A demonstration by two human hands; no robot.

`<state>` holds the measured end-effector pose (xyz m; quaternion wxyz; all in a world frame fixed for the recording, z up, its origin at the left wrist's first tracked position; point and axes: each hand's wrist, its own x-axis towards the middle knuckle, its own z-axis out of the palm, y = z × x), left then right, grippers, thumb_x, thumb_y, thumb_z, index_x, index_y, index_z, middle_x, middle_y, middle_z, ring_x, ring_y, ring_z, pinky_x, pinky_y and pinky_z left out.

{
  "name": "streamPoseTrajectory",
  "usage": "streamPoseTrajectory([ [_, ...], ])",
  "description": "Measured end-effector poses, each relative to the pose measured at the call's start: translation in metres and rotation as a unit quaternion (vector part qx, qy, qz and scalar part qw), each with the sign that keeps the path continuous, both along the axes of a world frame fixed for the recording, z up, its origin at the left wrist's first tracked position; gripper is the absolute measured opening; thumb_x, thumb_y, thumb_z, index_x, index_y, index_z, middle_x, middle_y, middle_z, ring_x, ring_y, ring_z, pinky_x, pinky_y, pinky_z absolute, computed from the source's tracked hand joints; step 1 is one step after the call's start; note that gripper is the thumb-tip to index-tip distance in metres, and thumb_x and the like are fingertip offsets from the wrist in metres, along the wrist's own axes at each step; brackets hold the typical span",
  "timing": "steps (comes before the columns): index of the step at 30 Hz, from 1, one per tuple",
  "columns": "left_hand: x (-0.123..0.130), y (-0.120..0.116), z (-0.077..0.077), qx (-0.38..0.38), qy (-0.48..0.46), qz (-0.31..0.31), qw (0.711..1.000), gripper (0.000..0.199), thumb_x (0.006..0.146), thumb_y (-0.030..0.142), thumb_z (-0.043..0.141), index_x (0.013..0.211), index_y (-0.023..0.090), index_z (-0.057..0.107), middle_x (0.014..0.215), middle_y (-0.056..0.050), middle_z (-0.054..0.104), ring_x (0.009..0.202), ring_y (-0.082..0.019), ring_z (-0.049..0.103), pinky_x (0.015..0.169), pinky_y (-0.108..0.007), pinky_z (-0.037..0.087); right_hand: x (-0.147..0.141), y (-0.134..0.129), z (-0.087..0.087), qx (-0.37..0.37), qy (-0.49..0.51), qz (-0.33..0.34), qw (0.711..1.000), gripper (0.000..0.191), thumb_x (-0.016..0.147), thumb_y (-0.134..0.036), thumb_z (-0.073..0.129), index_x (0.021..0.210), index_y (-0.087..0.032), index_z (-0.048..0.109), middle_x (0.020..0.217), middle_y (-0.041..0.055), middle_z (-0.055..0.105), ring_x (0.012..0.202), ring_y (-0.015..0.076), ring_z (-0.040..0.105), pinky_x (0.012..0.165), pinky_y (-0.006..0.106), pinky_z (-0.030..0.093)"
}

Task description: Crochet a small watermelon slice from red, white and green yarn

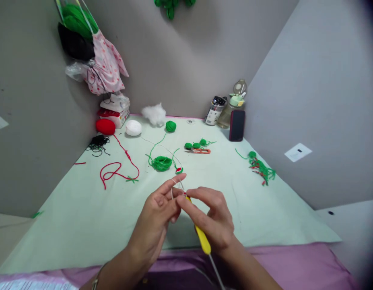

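My right hand [215, 215] grips a crochet hook with a yellow handle [203, 240], its tip end pointing up and left. My left hand [157, 211] pinches a small red crochet piece [184, 194] at the hook's end; fingers cover most of it. White yarn [172, 193] passes over the raised left index finger. Just beyond the fingertips lies a small red, white and green crocheted piece [179, 170]. A loose green yarn coil [162, 163] rests behind the left hand.
At the back are a red yarn ball [105, 127], a white yarn ball [133, 128], a green yarn ball [171, 126] and stuffing [154, 114]. Orange thread snips [201, 151] lie mid-table. A phone [237, 125] leans beside a bottle [227, 114]. Green-red pieces [263, 169] lie right.
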<state>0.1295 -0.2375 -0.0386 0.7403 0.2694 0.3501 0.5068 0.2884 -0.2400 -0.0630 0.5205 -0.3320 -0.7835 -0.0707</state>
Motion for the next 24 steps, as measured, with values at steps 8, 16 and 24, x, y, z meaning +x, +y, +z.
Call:
streamPoseTrajectory([
  [8,-0.010,0.009,0.007,-0.012,-0.004,0.006,1.000,0.041,0.075,0.027,0.096,0.115,0.025,0.087,0.077,0.005,0.063,0.055,-0.004,0.037,0.086,-0.027,0.053,0.000,0.002,0.010,-0.249,0.353,0.133,0.892,0.020,0.108,-0.024,0.061,0.105,-0.027,0.080,0.086,0.0031,0.075,0.074,0.0173,0.069,0.068,0.032,0.059],
  [16,-0.003,0.004,0.002,0.064,0.069,0.026,0.995,0.034,0.078,0.031,0.094,0.112,0.029,0.088,0.082,0.000,0.070,0.076,-0.013,0.056,0.075,-0.026,0.046,-0.007,0.004,0.014,-0.212,0.263,0.119,0.934,0.021,0.106,-0.019,0.063,0.110,-0.028,0.082,0.096,0.0058,0.081,0.085,0.0198,0.075,0.073,0.033,0.063],
  [24,-0.007,0.013,-0.001,-0.062,-0.051,-0.030,0.996,0.045,0.070,0.030,0.099,0.111,0.019,0.087,0.086,-0.002,0.071,0.080,-0.013,0.062,0.095,-0.030,0.052,0.002,0.002,0.014,-0.161,0.205,0.074,0.963,0.026,0.104,-0.014,0.062,0.116,-0.028,0.081,0.099,0.0064,0.080,0.089,0.0212,0.075,0.076,0.036,0.062],
])
